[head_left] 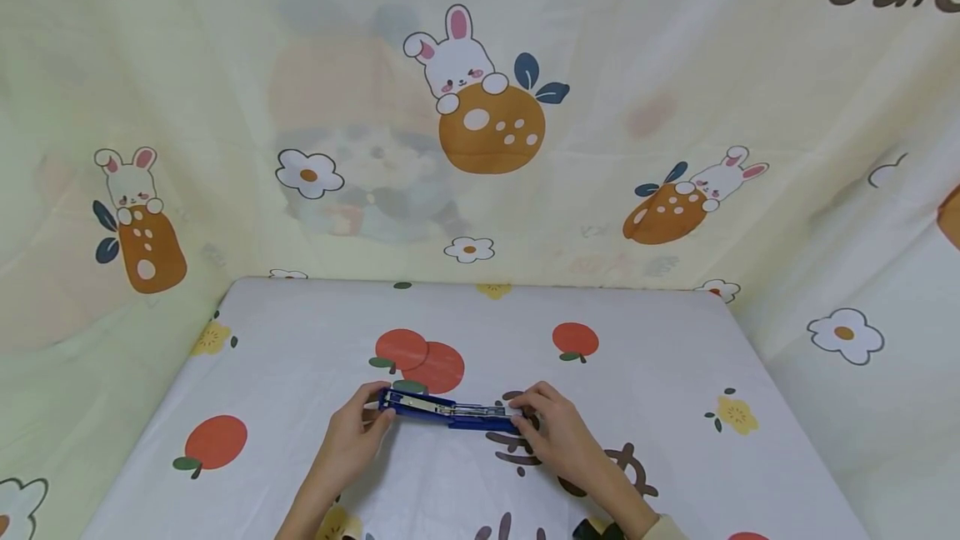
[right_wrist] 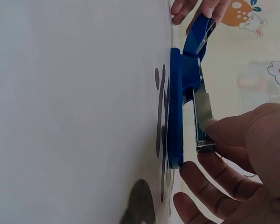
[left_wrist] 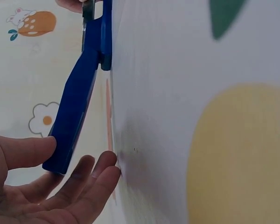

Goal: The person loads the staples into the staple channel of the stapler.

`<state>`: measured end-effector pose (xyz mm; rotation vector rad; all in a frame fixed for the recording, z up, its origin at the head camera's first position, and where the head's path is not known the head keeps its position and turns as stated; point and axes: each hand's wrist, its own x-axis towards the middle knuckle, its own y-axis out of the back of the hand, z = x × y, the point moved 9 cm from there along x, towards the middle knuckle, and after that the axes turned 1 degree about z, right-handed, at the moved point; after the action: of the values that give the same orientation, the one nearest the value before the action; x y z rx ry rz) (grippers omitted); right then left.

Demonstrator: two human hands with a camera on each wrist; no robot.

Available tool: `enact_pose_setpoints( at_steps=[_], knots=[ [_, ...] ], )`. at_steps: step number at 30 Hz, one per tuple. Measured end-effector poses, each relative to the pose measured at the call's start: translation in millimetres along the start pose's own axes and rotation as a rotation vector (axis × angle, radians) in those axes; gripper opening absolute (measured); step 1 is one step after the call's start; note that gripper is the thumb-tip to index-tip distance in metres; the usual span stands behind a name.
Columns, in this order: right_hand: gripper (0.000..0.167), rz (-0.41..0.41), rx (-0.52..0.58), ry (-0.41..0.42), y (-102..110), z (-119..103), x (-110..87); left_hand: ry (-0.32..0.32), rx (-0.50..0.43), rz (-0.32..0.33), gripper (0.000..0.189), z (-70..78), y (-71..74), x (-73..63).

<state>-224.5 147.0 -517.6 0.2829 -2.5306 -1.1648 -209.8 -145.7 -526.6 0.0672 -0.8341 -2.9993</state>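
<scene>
A blue stapler (head_left: 420, 407) is folded wide open, its cover (left_wrist: 74, 107) swung back from the metal staple magazine (right_wrist: 204, 109) and the blue base (right_wrist: 176, 112). My left hand (head_left: 356, 432) pinches the free end of the cover between thumb and index finger, the other fingers loosely bent below. On the opposite end, my right hand (head_left: 562, 432) has thumb and index finger pinching the tip of the magazine. There is a gap between magazine and base in the right wrist view. The base stands close over the tabletop, with its long side along the cloth.
A white cloth printed with red fruit (head_left: 216, 442) and flowers covers the table (head_left: 645, 357). Behind it and at both sides hang cream curtains (head_left: 585, 223) with rabbit prints. A small dark object (head_left: 596, 530) shows at the bottom edge beside the right forearm.
</scene>
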Motion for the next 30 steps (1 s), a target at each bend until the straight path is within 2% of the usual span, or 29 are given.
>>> enact_pose_setpoints(
  at_steps=[6, 14, 23, 30],
  knots=[
    [0.017, -0.002, 0.012, -0.001, -1.1, 0.1, 0.5, 0.008, 0.013, 0.006, 0.040, -0.1, 0.9, -0.1],
    [0.016, -0.028, 0.003, -0.048, -2.9, 3.2, -0.4, 0.007, 0.014, 0.012, 0.040, -0.6, 1.0, -0.6],
    [0.016, -0.046, 0.012, -0.021, -1.3, 0.5, 0.6, 0.012, 0.020, 0.012, 0.040, -1.4, 1.5, -0.2],
    [0.018, -0.050, 0.007, -0.056, -0.4, 3.6, -0.1, 0.001, 0.020, 0.019, 0.040, -1.6, 0.9, 0.3]
  ],
)
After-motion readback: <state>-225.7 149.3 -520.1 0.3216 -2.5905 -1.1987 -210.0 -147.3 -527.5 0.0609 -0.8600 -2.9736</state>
